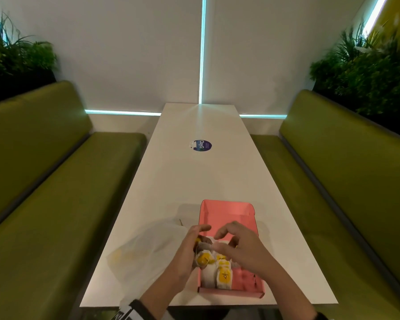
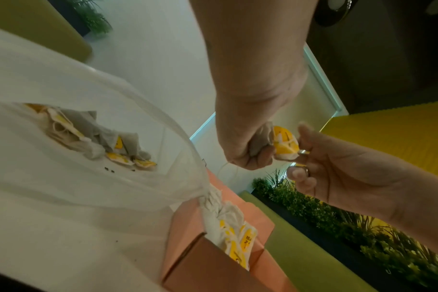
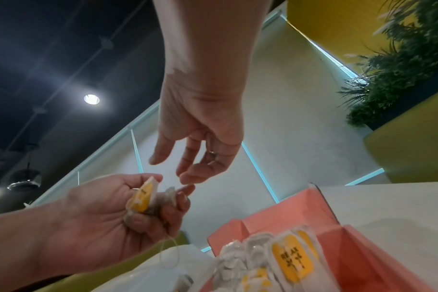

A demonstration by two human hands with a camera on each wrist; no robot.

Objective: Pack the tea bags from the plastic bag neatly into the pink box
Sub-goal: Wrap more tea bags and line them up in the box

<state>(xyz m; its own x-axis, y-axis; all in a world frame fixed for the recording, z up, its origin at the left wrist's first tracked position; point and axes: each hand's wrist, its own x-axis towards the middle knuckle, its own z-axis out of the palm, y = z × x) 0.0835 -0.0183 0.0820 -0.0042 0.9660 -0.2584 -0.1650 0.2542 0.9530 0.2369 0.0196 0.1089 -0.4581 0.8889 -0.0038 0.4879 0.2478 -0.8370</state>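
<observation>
A: Where's the tea bag?

B: In the left hand point(image 3: 108, 205), above the pink box point(image 1: 226, 211). The fingers point(image 3: 173, 207) curl round a small bunch of tea bags point(image 3: 148, 199), with a yellow tag sticking up between thumb and fingertips.

A: And the right hand point(image 3: 200, 138)?

B: Just beside it, fingers loose and slightly bent, holding nothing, tips near the bunch but apart.

A: The rest?

B: A row of packed tea bags point(image 1: 219, 271) fills the box's left side; more lie in the plastic bag point(image 2: 88, 138) left of the box on the white table point(image 1: 194, 176)
</observation>
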